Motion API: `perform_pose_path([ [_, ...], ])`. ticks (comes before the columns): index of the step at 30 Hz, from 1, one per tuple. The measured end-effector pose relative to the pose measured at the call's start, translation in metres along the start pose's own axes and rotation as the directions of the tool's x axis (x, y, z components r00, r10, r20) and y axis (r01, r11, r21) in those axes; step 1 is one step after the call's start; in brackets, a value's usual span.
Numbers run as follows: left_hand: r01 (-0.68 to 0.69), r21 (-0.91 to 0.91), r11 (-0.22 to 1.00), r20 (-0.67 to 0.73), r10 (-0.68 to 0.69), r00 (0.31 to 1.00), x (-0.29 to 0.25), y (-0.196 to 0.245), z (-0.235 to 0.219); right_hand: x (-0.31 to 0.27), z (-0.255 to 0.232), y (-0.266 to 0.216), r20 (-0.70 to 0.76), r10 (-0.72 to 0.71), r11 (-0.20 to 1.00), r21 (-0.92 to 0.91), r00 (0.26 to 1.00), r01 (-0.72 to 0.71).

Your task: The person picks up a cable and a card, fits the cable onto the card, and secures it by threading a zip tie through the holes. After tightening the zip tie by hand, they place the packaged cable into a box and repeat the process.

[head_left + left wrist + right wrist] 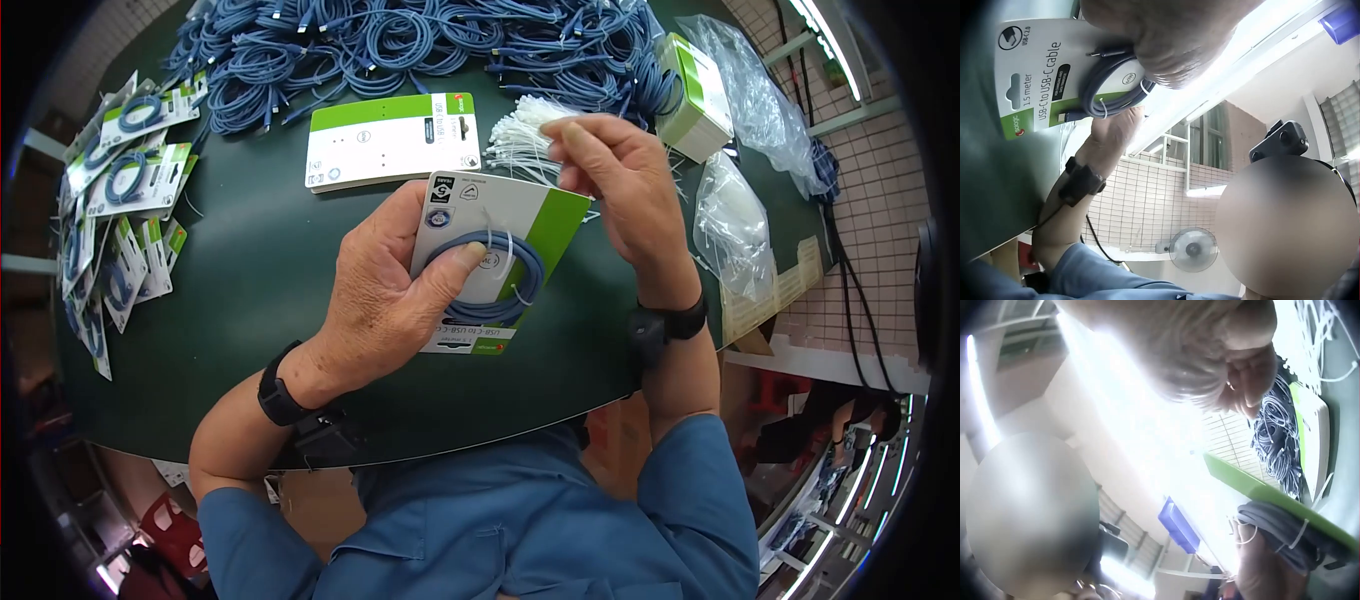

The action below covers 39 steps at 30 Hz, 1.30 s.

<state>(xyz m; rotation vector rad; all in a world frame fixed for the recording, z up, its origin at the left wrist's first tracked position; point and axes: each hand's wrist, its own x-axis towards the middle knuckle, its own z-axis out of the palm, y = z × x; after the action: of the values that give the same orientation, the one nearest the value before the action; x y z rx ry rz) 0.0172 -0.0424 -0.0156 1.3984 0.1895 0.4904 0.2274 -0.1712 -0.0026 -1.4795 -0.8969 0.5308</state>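
My left hand (385, 285) grips a white and green cable card (560, 225), its thumb pressing on a coiled blue USB-C cable (530, 285). White cable ties (509, 258) loop round the coil, and one has a free end standing up. In the left wrist view the printed card (1029, 75) reads "USB-C to USB-C cable". Beyond the card's upper right corner is my right hand (625, 185), fingers bent and thumb close to the index finger. It overlaps a bundle of loose white cable ties (525, 135); I cannot tell whether its fingertips pinch one.
Many coiled blue cables (400, 40) cover the table's far side. Flat cards (390, 150) lie before them. Cards with cables (125, 185) are heaped at left. A white and green box (695, 100) and clear plastic bags (735, 225) are at right. The green tabletop (250, 270) curves in front.
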Motion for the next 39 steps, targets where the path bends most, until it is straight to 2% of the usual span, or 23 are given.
perform_pose_path([
  [1,-0.006,-0.002,1.0,0.015,0.006,1.0,-0.001,0.0,0.001,0.002,-0.002,0.009,0.176,0.164,0.972,0.137,0.971,-0.19],
  [2,-0.011,-0.004,1.0,0.031,0.011,0.999,-0.003,-0.001,0.001,0.002,-0.004,0.016,0.368,0.284,0.892,0.237,0.885,-0.385],
  [3,-0.016,-0.006,1.0,0.044,0.016,0.999,-0.003,-0.002,0.002,0.001,-0.004,0.021,0.354,0.281,0.887,0.258,0.892,-0.383],
  [6,-0.016,0.012,1.0,0.059,0.015,0.998,-0.005,-0.002,0.001,-0.004,0.004,0.029,0.575,0.283,0.806,0.291,0.768,-0.515],
  [14,-0.018,0.023,1.0,0.05,0.016,0.999,-0.006,0.001,0.004,-0.008,0.015,0.021,0.557,0.176,0.726,0.484,0.812,-0.489],
  [23,-0.018,0.053,0.998,0.054,0.015,0.998,-0.005,-0.001,0.002,-0.009,0.018,0.017,0.567,0.163,0.761,0.449,0.808,-0.469],
  [26,-0.034,0.029,0.999,0.051,0.032,0.998,-0.007,0.0,0.005,-0.006,0.021,0.023,0.433,0.151,0.877,0.357,0.888,-0.323],
  [27,-0.043,0.015,0.999,0.049,0.043,0.998,-0.007,0.001,0.006,-0.006,0.021,0.023,0.432,0.153,0.876,0.357,0.889,-0.324],
  [30,-0.014,0.04,0.999,0.049,0.012,0.999,-0.005,0.001,0.003,-0.004,0.02,0.019,0.236,0.125,0.969,0.177,0.964,-0.17],
  [31,-0.001,0.055,0.998,0.049,-0.002,0.999,-0.004,0.001,0.003,-0.002,0.02,0.019,0.24,0.123,0.97,0.174,0.963,-0.167],
  [34,0.01,0.025,1.0,0.024,-0.011,1.0,-0.005,0.003,0.005,-0.006,0.024,0.02,0.238,0.11,0.994,-0.03,0.965,-0.106],
  [39,-0.001,0.042,0.999,0.005,0.001,1.0,-0.005,0.006,0.006,-0.011,0.032,0.014,0.25,0.056,0.99,-0.139,0.967,-0.021],
])
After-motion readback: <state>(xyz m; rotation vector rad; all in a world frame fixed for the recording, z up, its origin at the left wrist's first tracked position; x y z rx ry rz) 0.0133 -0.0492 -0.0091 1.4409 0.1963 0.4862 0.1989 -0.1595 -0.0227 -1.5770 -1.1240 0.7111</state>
